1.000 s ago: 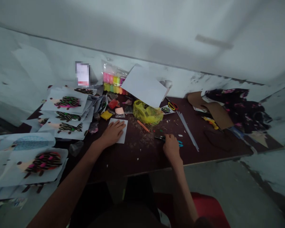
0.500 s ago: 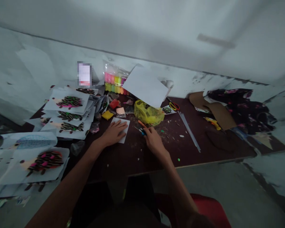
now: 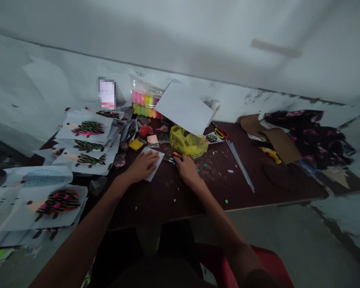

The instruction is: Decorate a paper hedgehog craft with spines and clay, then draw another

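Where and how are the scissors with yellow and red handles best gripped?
I'd grip the scissors by their handle loops, coming from the person's near right: the loops face the near side, while the blades point away toward the wall. The yellow bag crowds the left side.

Stacked paper sheets with raised, dark-spiked, hedgehog-like animals cover the left end of the dark surface. Behind them, a pixelated rectangle stands out against the pale wall. Toward the middle are a clear packet of bright pink, yellow, green and orange pieces, and a large, slanting white sheet above a crumpled yellow plastic bag. To the right lie red-and-yellow-handled scissors, long translucent sticks, curled brown cardboard and dark cloth with pink patterning. A red seat shows below the surface.
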`<state>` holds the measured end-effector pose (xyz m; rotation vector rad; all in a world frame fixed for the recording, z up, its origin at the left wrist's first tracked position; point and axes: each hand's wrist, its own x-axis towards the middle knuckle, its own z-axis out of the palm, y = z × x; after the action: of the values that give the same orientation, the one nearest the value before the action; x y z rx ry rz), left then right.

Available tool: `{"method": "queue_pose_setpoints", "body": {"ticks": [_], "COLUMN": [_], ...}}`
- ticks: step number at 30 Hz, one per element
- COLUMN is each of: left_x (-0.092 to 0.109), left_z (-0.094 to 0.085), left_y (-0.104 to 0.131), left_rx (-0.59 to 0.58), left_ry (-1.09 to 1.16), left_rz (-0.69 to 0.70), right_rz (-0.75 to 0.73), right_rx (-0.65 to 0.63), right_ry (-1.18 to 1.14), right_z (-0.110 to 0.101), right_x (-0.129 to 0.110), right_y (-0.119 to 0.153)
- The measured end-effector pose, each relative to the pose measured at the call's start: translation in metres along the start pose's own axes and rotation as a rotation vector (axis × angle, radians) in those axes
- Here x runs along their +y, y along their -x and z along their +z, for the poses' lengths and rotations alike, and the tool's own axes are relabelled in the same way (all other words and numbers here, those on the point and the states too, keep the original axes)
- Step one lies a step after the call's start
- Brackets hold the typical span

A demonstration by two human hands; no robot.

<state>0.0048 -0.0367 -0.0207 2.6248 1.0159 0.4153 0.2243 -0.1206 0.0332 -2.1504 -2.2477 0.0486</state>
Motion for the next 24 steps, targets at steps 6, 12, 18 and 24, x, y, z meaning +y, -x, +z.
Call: {"method": "queue_pose_setpoints", "body": {"ticks": [6, 12, 18, 24], "left_x": [0.000, 0.004, -0.001, -0.001], "left_z": [-0.002, -0.001, 0.002, 0.003], "left_y": [0.000, 0.006, 0.006, 0.005], "left_rx": [0.029, 0.042, 0.061, 0.071], "left_ry": [0.080, 0.104, 0.100, 0.126], "left_rz": [0.056, 0.088, 0.115, 0.106], "right_rz": [-0.017, -0.034, -0.089, -0.140], "right_rx": [0.012, 0.009, 0.018, 0.015], "right_ry": [0.020, -0.008, -0.040, -0.077], "right_z": [0.000, -0.003, -0.002, -0.001], "right_x": [-0.001, 0.001, 0.006, 0.011], "right_y": [-0.002, -0.006, -0.008, -0.006]}}
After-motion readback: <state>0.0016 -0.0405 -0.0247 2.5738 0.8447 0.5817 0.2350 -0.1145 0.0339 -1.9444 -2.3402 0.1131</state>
